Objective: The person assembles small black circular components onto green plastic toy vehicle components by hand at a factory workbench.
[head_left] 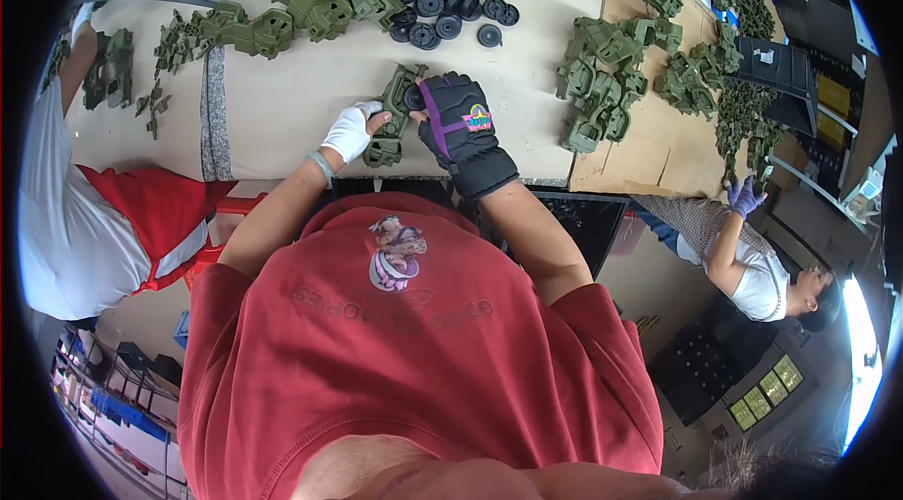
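A green plastic toy vehicle body lies near the table's front edge. My left hand, in a white glove with bare fingertips, is closed on its left side. In a padded black and purple glove, my right hand is closed at the body's right side. Its bare thumb and fingers hold a small black wheel against the green part; the fingertips are partly hidden. Beyond my hands is a loose heap of black wheels, and left of it lies a pile of green vehicle bodies.
More green bodies lie on cardboard to the right. Small green parts are heaped near a black crate. A person in purple gloves works at right; another in white and red stands at left.
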Tool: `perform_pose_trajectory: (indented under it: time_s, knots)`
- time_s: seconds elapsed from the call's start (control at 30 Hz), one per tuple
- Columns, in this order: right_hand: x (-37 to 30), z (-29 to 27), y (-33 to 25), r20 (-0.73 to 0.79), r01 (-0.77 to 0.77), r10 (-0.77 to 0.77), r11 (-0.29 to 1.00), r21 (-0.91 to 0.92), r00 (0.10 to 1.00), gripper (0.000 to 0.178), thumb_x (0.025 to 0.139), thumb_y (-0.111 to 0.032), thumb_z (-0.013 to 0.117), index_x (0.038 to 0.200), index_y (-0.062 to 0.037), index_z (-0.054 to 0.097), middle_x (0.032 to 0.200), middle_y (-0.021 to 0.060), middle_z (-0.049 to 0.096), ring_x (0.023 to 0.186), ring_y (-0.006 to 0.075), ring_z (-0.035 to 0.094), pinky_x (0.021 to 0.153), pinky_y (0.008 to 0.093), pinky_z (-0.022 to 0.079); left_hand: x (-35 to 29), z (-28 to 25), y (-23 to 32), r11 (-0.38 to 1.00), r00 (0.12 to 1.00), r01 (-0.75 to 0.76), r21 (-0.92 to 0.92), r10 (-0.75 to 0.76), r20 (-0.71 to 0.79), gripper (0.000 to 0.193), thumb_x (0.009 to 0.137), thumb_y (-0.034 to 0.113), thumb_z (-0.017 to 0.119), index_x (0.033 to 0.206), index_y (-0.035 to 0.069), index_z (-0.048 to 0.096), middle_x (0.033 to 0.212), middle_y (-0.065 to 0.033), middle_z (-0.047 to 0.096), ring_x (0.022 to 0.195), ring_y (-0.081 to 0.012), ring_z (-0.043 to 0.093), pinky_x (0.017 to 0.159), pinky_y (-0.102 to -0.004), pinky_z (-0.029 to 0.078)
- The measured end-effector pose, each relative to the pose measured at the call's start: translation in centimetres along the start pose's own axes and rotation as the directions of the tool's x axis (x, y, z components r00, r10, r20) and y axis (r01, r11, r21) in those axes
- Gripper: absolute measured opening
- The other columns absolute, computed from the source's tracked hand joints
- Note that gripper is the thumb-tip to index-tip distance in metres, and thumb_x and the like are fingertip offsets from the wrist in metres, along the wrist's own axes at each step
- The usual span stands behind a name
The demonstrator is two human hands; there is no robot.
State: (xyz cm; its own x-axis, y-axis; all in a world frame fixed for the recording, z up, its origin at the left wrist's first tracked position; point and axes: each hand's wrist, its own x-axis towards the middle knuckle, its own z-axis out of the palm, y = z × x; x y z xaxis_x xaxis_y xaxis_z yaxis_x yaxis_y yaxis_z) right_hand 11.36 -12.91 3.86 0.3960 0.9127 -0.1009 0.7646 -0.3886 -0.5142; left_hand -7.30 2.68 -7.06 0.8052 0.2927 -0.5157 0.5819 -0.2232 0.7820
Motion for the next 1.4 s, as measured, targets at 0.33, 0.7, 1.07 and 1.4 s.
perform_pose_trajectory:
  time_s: [0.33, 0.7, 1.07, 1.4]
  knots:
    - [3.7, -2.4, -0.8, -0.234, 0.162, -0.15, 0.986, 0.031, 0.961, 0.042, 0.081, -0.022, 0.08, 0.12, -0.0069, 0.072, 0.114, 0.0175, 0.073, 0.108, 0.0397, 0.067, 0.094, 0.0515, 0.052, -1.5, -0.4, 2.0, 0.996, 0.992, 0.084, -0.015, -0.085, -0.095, 0.088, 0.09, 0.069, 0.077, 0.143, 0.0, 0.065, 0.127, -0.0334, 0.071, 0.119, -0.0454, 0.07, 0.104, -0.0486, 0.053]
    - [9.1, 3.1, -3.1, -0.006, 0.188, -0.189, 0.979, -0.074, 0.982, 0.029, 0.084, -0.027, 0.074, 0.108, -0.0099, 0.072, 0.113, 0.0138, 0.073, 0.114, 0.0362, 0.069, 0.101, 0.053, 0.053, -0.4, 2.0, -4.6, 0.969, 0.99, -0.094, 0.227, 0.066, 0.128, 0.081, 0.083, 0.064, 0.086, 0.128, 0.0, 0.064, 0.12, -0.0241, 0.069, 0.112, -0.0427, 0.069, 0.096, -0.0479, 0.057]
    - [9.6, 0.8, -2.9, 0.209, 0.55, -0.522, 0.829, -0.106, 0.827, 0.019, 0.082, -0.022, 0.071, 0.099, -0.0133, 0.069, 0.106, 0.01, 0.072, 0.107, 0.0325, 0.07, 0.092, 0.0489, 0.056, 0.7, -3.0, 3.2, 0.829, 0.861, -0.266, 0.492, -0.025, 0.508, 0.093, 0.092, 0.083, 0.063, 0.139, 0.003, 0.067, 0.134, -0.0252, 0.07, 0.119, -0.0439, 0.07, 0.106, -0.0491, 0.054]
    - [7.9, 2.7, -1.1, -0.374, -0.103, 0.18, 0.971, 0.217, 0.91, 0.029, 0.094, -0.023, 0.073, 0.116, -0.0035, 0.071, 0.108, 0.0222, 0.072, 0.103, 0.043, 0.068, 0.091, 0.0525, 0.053, -0.8, 0.0, 0.5, 0.959, 0.966, -0.005, 0.285, -0.068, 0.248, 0.089, 0.087, 0.059, 0.086, 0.15, 0.005, 0.054, 0.131, -0.0272, 0.068, 0.119, -0.0391, 0.069, 0.095, -0.0462, 0.059]
